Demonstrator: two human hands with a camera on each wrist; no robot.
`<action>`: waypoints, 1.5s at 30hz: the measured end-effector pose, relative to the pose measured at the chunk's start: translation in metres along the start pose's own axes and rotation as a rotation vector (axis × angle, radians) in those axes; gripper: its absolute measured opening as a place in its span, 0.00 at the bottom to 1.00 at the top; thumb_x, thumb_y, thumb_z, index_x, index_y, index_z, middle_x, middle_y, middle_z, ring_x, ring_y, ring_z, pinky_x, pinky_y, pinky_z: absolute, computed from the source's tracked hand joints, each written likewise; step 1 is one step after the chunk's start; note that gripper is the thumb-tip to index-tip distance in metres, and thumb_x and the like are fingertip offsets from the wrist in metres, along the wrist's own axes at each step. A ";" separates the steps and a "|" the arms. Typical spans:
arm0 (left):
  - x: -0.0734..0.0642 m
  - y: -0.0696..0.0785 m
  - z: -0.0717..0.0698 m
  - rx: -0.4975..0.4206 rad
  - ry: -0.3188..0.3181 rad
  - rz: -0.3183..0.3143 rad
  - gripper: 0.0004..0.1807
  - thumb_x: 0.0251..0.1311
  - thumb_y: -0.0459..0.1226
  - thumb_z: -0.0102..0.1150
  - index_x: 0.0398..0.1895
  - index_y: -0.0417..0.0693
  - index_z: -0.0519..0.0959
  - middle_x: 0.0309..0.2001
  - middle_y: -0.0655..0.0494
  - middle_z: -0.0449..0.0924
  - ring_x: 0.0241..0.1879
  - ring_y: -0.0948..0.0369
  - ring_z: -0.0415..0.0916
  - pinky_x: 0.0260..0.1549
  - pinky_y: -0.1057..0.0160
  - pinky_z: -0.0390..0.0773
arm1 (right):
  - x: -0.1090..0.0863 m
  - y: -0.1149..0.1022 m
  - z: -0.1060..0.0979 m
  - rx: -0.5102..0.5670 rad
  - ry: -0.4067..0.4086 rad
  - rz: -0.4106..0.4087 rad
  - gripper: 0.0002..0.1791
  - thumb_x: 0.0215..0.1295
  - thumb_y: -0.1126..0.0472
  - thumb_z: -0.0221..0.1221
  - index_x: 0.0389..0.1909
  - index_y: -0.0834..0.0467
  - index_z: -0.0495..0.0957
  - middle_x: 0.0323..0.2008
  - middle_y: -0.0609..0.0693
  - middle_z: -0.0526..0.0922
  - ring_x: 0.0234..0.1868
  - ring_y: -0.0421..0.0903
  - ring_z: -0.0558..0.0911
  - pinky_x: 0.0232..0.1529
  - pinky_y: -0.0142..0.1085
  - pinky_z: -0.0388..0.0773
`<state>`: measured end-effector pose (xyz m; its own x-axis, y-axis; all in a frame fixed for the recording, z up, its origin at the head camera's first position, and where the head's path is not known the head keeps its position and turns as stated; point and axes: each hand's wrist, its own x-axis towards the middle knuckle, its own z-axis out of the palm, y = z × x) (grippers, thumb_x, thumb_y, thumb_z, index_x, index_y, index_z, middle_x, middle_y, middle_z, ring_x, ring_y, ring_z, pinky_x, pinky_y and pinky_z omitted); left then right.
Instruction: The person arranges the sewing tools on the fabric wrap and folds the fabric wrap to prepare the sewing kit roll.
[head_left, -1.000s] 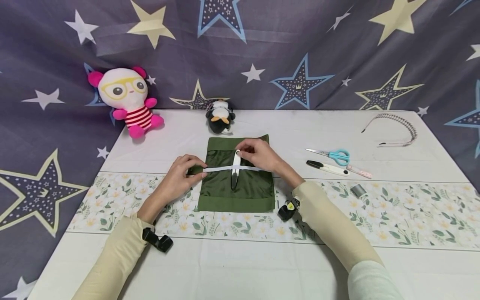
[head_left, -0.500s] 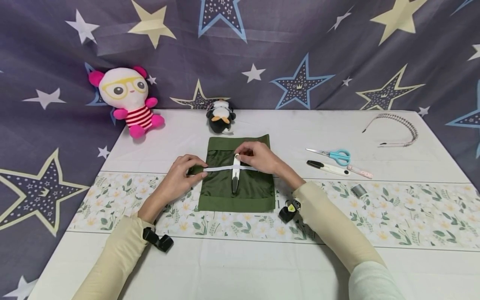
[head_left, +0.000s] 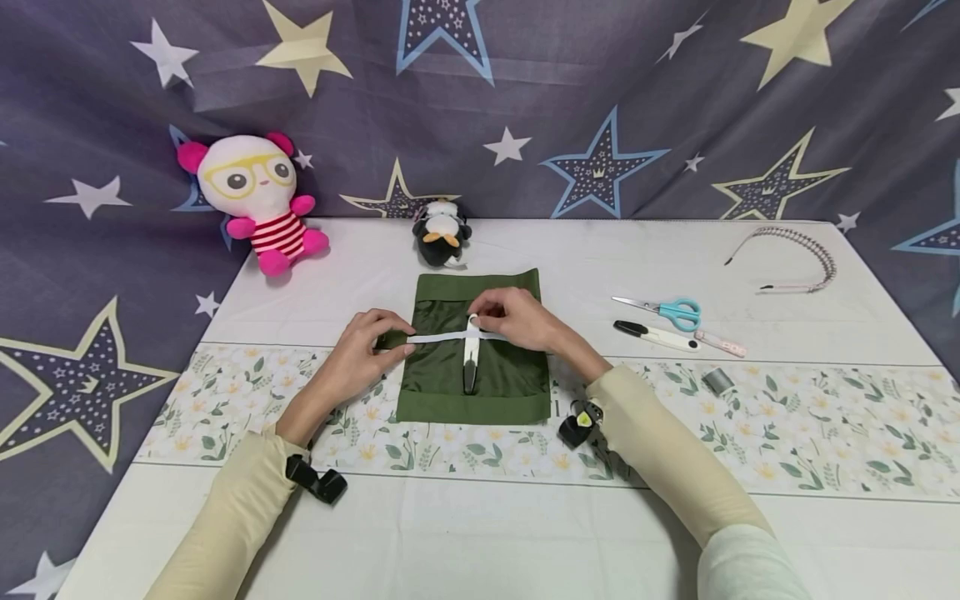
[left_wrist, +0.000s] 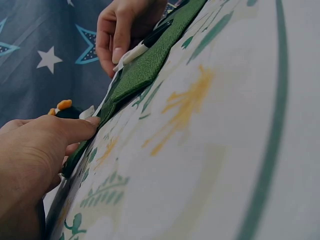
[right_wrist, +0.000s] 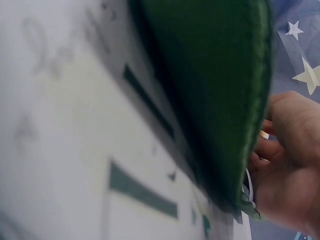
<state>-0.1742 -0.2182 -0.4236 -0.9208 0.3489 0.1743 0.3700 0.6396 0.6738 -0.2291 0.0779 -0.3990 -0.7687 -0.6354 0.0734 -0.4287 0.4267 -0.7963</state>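
Observation:
A dark green fabric piece (head_left: pixel 442 379) with a satiny middle lies on the table, a white elastic band (head_left: pixel 437 337) running across it. Slim white thread snips with a black tip (head_left: pixel 470 367) lie lengthwise under the band, tip toward the person. My right hand (head_left: pixel 519 318) pinches their white upper end between thumb and fingers. At the left edge, my left hand (head_left: pixel 367 343) pinches the fabric beside the band's end; the left wrist view shows its thumb on the green edge (left_wrist: pixel 102 120). In the right wrist view the raised fabric side (right_wrist: pixel 215 75) partly hides the right fingers.
To the right lie blue-handled scissors (head_left: pixel 678 313), a second pair of black-and-white snips (head_left: pixel 656 336), a pink stick-like item (head_left: pixel 720 343) and a grey thread spool (head_left: pixel 717 382). A headband (head_left: pixel 817 254), penguin plush (head_left: pixel 441 233) and pink-eared plush (head_left: pixel 255 200) stand farther back.
My right hand has slid the snips a little toward the person under the band, so the black tip sits lower on the fabric. The left hand has stayed in place.

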 end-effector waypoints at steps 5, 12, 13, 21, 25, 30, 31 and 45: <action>0.000 0.000 0.000 -0.006 -0.007 -0.006 0.13 0.71 0.41 0.66 0.54 0.46 0.85 0.60 0.46 0.75 0.59 0.47 0.66 0.57 0.41 0.66 | -0.001 0.000 0.001 -0.017 -0.013 -0.001 0.12 0.77 0.66 0.59 0.55 0.65 0.82 0.41 0.53 0.84 0.37 0.46 0.81 0.39 0.39 0.78; 0.000 0.001 0.000 -0.005 -0.006 -0.005 0.13 0.70 0.40 0.67 0.54 0.47 0.85 0.60 0.47 0.75 0.59 0.48 0.66 0.57 0.42 0.67 | -0.001 0.000 0.000 -0.028 -0.011 -0.002 0.13 0.77 0.66 0.59 0.56 0.66 0.82 0.42 0.54 0.84 0.35 0.46 0.79 0.37 0.38 0.76; 0.000 0.001 0.000 -0.005 -0.007 -0.005 0.13 0.70 0.40 0.67 0.54 0.47 0.85 0.60 0.47 0.75 0.59 0.48 0.66 0.57 0.42 0.67 | -0.001 0.000 0.000 -0.029 -0.008 -0.004 0.13 0.77 0.66 0.59 0.55 0.66 0.82 0.42 0.54 0.84 0.35 0.46 0.79 0.37 0.38 0.76; 0.000 0.001 -0.002 -0.007 -0.008 -0.003 0.13 0.70 0.40 0.67 0.54 0.47 0.85 0.60 0.48 0.74 0.59 0.49 0.66 0.56 0.43 0.67 | -0.004 0.001 -0.006 -0.003 0.028 -0.005 0.12 0.77 0.64 0.60 0.54 0.64 0.84 0.42 0.52 0.85 0.36 0.45 0.81 0.38 0.38 0.78; -0.001 0.001 -0.002 -0.008 -0.008 -0.005 0.13 0.70 0.40 0.68 0.54 0.47 0.85 0.60 0.48 0.75 0.59 0.49 0.66 0.56 0.43 0.67 | -0.011 0.001 -0.015 0.028 0.067 -0.011 0.13 0.77 0.63 0.60 0.55 0.64 0.84 0.42 0.53 0.85 0.36 0.47 0.80 0.38 0.40 0.78; 0.000 0.001 -0.001 -0.005 -0.009 0.002 0.13 0.70 0.40 0.67 0.54 0.47 0.84 0.60 0.48 0.74 0.59 0.48 0.66 0.57 0.43 0.67 | -0.025 0.004 -0.030 0.053 0.127 0.018 0.15 0.76 0.62 0.61 0.56 0.65 0.83 0.45 0.53 0.85 0.41 0.48 0.81 0.43 0.41 0.79; 0.000 0.001 -0.001 -0.005 -0.009 0.004 0.13 0.70 0.39 0.67 0.54 0.47 0.84 0.60 0.48 0.74 0.59 0.48 0.66 0.57 0.43 0.67 | -0.029 0.005 -0.033 0.054 0.139 0.026 0.15 0.76 0.61 0.61 0.57 0.65 0.83 0.45 0.54 0.84 0.42 0.49 0.81 0.44 0.42 0.79; -0.001 0.001 -0.001 -0.006 -0.006 0.009 0.13 0.70 0.40 0.67 0.54 0.46 0.84 0.60 0.47 0.74 0.59 0.47 0.66 0.57 0.41 0.66 | -0.085 0.031 -0.071 0.013 0.294 0.113 0.12 0.74 0.65 0.63 0.54 0.66 0.84 0.45 0.58 0.86 0.43 0.50 0.82 0.45 0.34 0.78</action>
<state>-0.1731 -0.2184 -0.4221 -0.9165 0.3592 0.1759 0.3776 0.6323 0.6765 -0.2110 0.1906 -0.3877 -0.9161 -0.3706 0.1531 -0.3283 0.4742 -0.8169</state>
